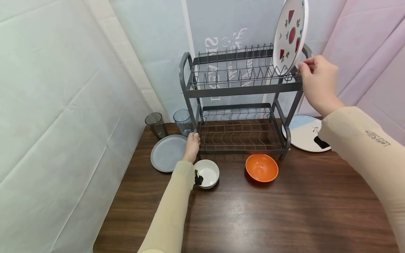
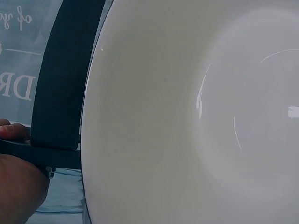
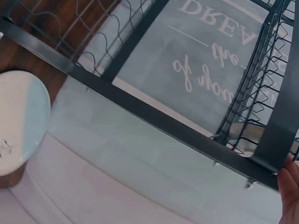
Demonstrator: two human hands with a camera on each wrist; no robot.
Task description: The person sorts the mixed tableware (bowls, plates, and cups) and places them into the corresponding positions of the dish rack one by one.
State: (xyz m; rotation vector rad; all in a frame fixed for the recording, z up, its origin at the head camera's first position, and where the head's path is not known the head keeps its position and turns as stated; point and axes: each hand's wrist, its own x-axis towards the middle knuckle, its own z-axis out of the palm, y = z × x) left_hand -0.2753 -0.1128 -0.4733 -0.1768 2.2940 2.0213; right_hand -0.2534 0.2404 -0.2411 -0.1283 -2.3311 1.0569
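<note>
- One two-tier rack point(image 1: 240, 92) of dark grey metal stands towards the back of the bench point(image 1: 237, 218); its frame is flat bar with rounded corners, its shelves thin wire, wavy on the lower tier
- Two hands on it, both grasping: the left hand point(image 1: 191, 144) grips the lower left front of the frame, the right hand point(image 1: 319, 79) pinches the upper right front corner
- Three plates, all roundish: a glossy white patterned plate point(image 1: 291, 35) with red and green motifs stands on edge at the right end of the upper tier; a plain grey plate point(image 1: 169, 154) lies flat left of the rack; a white-and-blue plate point(image 1: 303, 131) lies to its right
- Two round bowls in front of the rack: a shiny white bowl point(image 1: 208, 172) with a dark rim, and a smooth orange bowl point(image 1: 262, 168)
- Two see-through tumblers behind the grey plate: one smoky dark tumbler point(image 1: 156, 124), one bluish tumbler point(image 1: 182, 121)
- Two cream sleeves, the right sleeve point(image 1: 367, 147) lettered
- Dark brown wood grain on the bench; pale, creased cloth point(image 1: 63, 88) around it, mirrored lettering behind the rack
</note>
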